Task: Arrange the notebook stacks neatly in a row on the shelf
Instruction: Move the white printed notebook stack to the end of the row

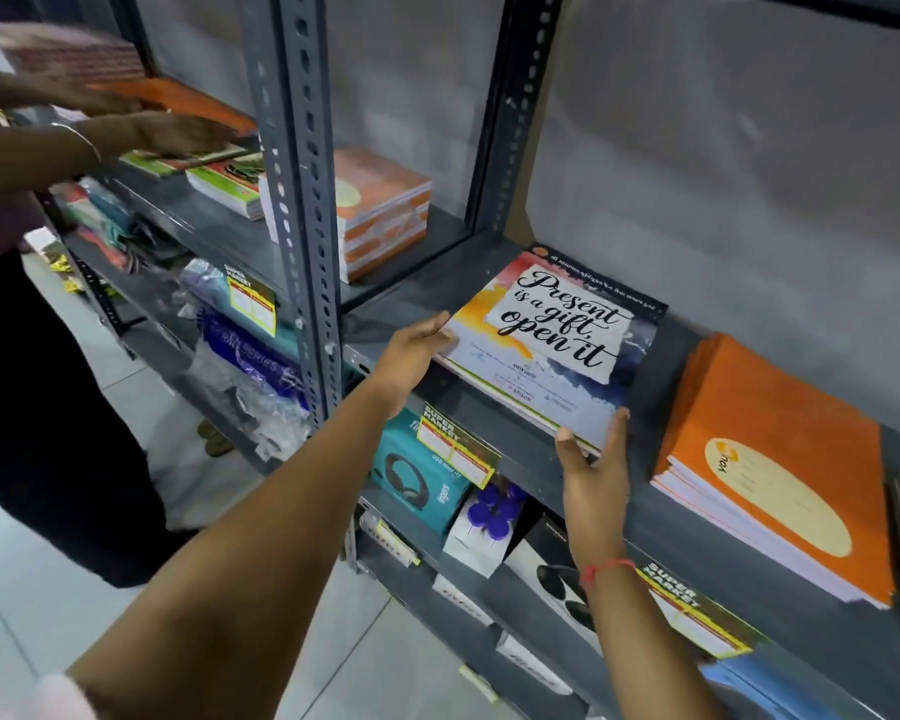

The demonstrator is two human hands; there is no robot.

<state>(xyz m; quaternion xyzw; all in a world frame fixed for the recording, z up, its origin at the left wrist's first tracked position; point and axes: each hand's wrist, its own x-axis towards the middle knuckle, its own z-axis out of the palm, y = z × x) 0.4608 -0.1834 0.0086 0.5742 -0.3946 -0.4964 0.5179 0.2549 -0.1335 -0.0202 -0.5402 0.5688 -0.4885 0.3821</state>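
Both forearms are reaching in from the bottom of the frame. At centre, the left hand (pixel 411 356) is pinching the near left corner of the notebook stack (pixel 557 345), whose cover is reading "Present is a gift, open it". Right of it, the right hand (pixel 596 470) is gripping the stack's near right corner, fingers curled underneath. That stack is overhanging the grey shelf (pixel 697 522) at centre frame. One orange notebook stack (pixel 780 459) is lying at right. Three "SUPER MARKET" tags (pixel 455 449) are hanging from shelf edges.

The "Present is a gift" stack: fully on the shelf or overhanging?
Overhanging. The stack juts past the shelf front edge, gripped by left hand and right hand.
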